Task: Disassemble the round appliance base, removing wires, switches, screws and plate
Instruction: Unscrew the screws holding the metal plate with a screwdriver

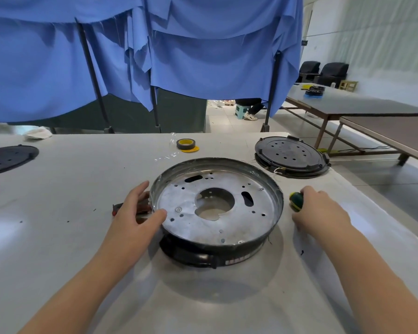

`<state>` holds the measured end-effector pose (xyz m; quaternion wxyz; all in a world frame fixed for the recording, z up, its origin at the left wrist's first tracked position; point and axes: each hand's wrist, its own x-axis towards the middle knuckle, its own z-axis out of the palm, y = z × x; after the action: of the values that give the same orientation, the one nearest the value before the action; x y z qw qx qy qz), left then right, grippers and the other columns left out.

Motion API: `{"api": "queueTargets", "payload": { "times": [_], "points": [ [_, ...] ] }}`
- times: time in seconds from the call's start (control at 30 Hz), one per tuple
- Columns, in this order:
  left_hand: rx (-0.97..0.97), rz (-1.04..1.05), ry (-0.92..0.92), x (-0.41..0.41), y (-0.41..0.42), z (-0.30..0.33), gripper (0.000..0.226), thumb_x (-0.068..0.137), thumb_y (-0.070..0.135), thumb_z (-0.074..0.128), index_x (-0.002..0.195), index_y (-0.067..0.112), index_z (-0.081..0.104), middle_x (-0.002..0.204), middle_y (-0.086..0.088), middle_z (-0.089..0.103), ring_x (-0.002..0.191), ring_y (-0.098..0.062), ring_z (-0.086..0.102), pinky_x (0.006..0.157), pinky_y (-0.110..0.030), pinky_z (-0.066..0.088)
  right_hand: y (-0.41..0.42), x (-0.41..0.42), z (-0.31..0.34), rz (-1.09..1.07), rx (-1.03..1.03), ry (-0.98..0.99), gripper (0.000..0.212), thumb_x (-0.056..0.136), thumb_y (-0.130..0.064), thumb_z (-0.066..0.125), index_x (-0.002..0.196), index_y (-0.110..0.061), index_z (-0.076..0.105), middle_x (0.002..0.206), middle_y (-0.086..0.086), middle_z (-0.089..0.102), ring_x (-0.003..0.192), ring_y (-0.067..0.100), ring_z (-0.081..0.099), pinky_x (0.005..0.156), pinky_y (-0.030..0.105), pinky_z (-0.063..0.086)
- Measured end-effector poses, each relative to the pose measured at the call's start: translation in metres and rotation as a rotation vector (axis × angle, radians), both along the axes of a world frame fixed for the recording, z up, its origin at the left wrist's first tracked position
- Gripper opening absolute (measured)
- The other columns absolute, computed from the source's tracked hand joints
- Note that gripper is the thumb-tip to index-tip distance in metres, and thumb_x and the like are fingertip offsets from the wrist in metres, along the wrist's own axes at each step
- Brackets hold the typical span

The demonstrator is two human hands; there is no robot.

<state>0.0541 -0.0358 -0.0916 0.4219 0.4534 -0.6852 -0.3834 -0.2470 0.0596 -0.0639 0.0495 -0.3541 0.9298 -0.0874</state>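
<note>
The round appliance base (279, 198) stands in the middle of the grey table, a dark rim around a silver metal plate (237, 227) with a large centre hole and several small holes. One screw (178, 209) shows on the plate's left side. My left hand (140, 213) grips the base's left rim, thumb over the edge onto the plate. To the right of the base, my right hand (320, 208) holds a screwdriver by its green and yellow handle (296, 200); the shaft is hidden.
A red-handled tool (117, 209) lies under my left hand. A black round cover (292, 155) with thin wires lies at the back right, another black cover (7, 159) at far left. A tape roll (186, 144) sits behind the base. Blue curtains hang beyond the table.
</note>
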Motion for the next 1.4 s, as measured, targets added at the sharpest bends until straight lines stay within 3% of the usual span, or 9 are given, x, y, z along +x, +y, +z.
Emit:
{"api": "queueTargets", "payload": {
  "times": [0.13,0.3,0.57,0.63,0.73,0.87,0.97,1.13,1.4],
  "points": [
    [-0.005,-0.02,0.034,0.0,-0.001,-0.001,0.062,0.084,0.017,0.068,0.136,0.036,0.04,0.129,0.01,0.054,0.115,-0.004,0.053,0.089,-0.022,0.039,0.0,-0.004,-0.001,-0.01,0.007,0.039,0.039,0.085,-0.015,0.056,0.122,-0.019,0.045,0.109,0.009,0.055,0.098,0.03,0.053,0.071,0.035,0.042],
    [0.017,-0.024,0.066,0.0,0.0,-0.002,0.07,0.068,0.037,0.063,0.134,0.043,0.04,0.128,0.013,0.055,0.116,-0.007,0.055,0.093,-0.026,0.042,-0.002,-0.002,0.0,0.052,-0.062,0.029,0.037,0.091,-0.024,0.053,0.127,-0.023,0.044,0.111,0.012,0.054,0.099,0.034,0.055,0.075,0.038,0.046],
    [-0.019,-0.071,0.07,-0.001,0.003,0.0,0.056,0.083,0.014,0.068,0.118,0.05,0.044,0.122,0.017,0.057,0.106,0.0,0.059,0.077,-0.016,0.047,-0.011,0.036,0.065,0.295,-0.425,0.142,0.042,0.099,-0.026,0.041,0.14,-0.028,0.03,0.116,0.014,0.048,0.085,0.027,0.046,0.071,0.035,0.038],
    [-0.038,-0.086,0.053,-0.002,0.007,0.003,0.055,0.082,0.015,0.069,0.113,0.053,0.045,0.116,0.02,0.058,0.099,0.008,0.058,0.069,-0.01,0.048,-0.016,0.052,0.088,0.422,-0.562,0.058,0.039,0.099,-0.026,0.042,0.137,-0.026,0.034,0.115,0.009,0.053,0.09,0.024,0.05,0.075,0.035,0.04],
    [-0.043,-0.112,0.067,-0.005,0.012,0.005,0.045,0.084,0.019,0.068,0.115,0.046,0.049,0.114,0.019,0.059,0.096,0.013,0.056,0.068,-0.003,0.045,-0.024,0.082,0.115,0.585,-0.798,-0.265,0.023,0.099,-0.028,0.044,0.122,-0.031,0.042,0.095,-0.004,0.059,0.083,0.015,0.059,0.068,0.034,0.048],
    [0.006,-0.152,0.102,-0.008,0.017,0.007,0.041,0.076,0.038,0.057,0.116,0.04,0.054,0.111,0.019,0.062,0.1,0.008,0.058,0.077,-0.014,0.045,-0.046,0.109,0.129,0.577,-0.99,-0.712,0.014,0.098,-0.027,0.048,0.112,-0.026,0.044,0.086,0.0,0.058,0.056,0.001,0.055,0.053,0.021,0.051],
    [0.001,-0.168,0.077,-0.008,0.018,0.005,0.033,0.079,0.042,0.054,0.111,0.042,0.057,0.109,0.021,0.063,0.103,0.005,0.058,0.082,-0.018,0.044,-0.059,0.119,0.124,0.51,-1.076,-1.006,0.017,0.094,-0.026,0.057,0.108,-0.019,0.051,0.082,0.001,0.054,0.066,0.009,0.054,0.065,0.026,0.05],
    [-0.072,-0.158,0.003,-0.007,0.017,0.001,0.03,0.079,0.048,0.052,0.108,0.046,0.056,0.109,0.026,0.057,0.108,0.003,0.054,0.083,-0.019,0.042,-0.07,0.129,0.094,0.472,-1.15,-1.11,0.002,0.097,-0.021,0.052,0.096,-0.019,0.051,0.072,-0.001,0.05,0.061,0.006,0.055,0.065,0.027,0.049],
    [-0.092,-0.158,-0.023,-0.007,0.016,0.001,0.028,0.081,0.043,0.053,0.109,0.047,0.055,0.11,0.025,0.056,0.109,0.004,0.053,0.08,-0.015,0.042,-0.073,0.135,0.071,0.566,-1.114,-1.06,0.017,0.098,-0.024,0.049,0.115,-0.019,0.048,0.072,-0.01,0.055,0.06,0.001,0.054,0.066,0.019,0.051]
  ]
}}
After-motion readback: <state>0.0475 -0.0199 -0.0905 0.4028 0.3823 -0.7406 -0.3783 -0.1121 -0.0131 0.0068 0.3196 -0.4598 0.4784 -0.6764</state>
